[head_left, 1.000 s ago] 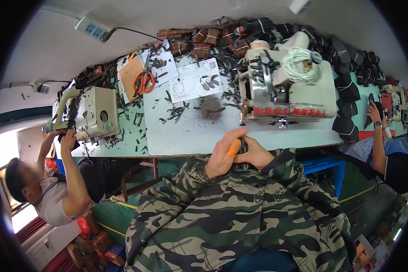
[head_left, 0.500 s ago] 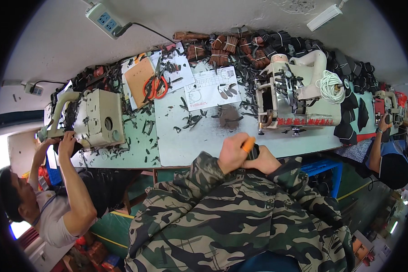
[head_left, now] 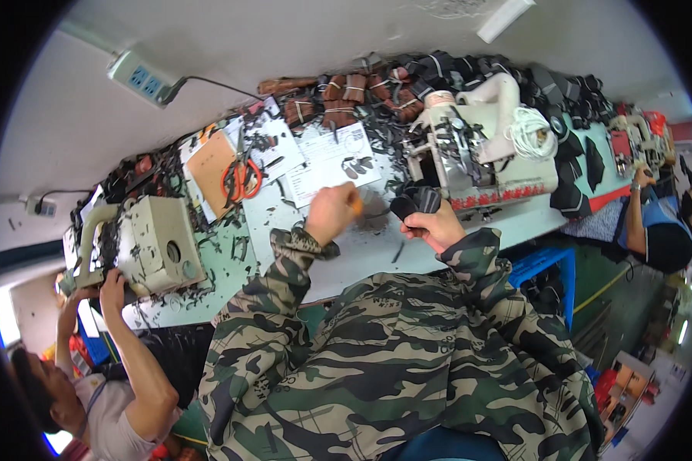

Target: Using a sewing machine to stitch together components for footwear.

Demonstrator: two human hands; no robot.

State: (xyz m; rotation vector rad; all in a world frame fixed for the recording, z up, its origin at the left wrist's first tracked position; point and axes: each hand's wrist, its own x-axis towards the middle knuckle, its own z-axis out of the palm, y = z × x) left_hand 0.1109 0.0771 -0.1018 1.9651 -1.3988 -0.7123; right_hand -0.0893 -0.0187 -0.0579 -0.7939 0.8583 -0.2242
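Over the table my left hand [head_left: 331, 215] is closed, with a small orange object [head_left: 357, 203] showing at its finger side. Its kind is too small to tell. To the right, my right hand [head_left: 438, 227] pinches flat black pieces [head_left: 413, 201], one dark and rounded, one greyer. They are held just in front of a cream sewing-type machine [head_left: 507, 178]. The two hands are apart. Beneath and behind the left hand lies a printed sheet [head_left: 332, 163] with shoe pictures.
Orange-handled scissors [head_left: 241, 178] lie on papers at the left. Black scraps litter the table [head_left: 315, 265]. Tied brown and black bundles [head_left: 338, 114] line the wall. Co-workers sit at a left machine [head_left: 158, 246] and at the far right. A blue crate [head_left: 565, 280] stands below the table.
My hands, together before, have parted: the left with the orange object moved left and up, the right moved up with the black pieces, now in plain view. The whole view shifted slightly.
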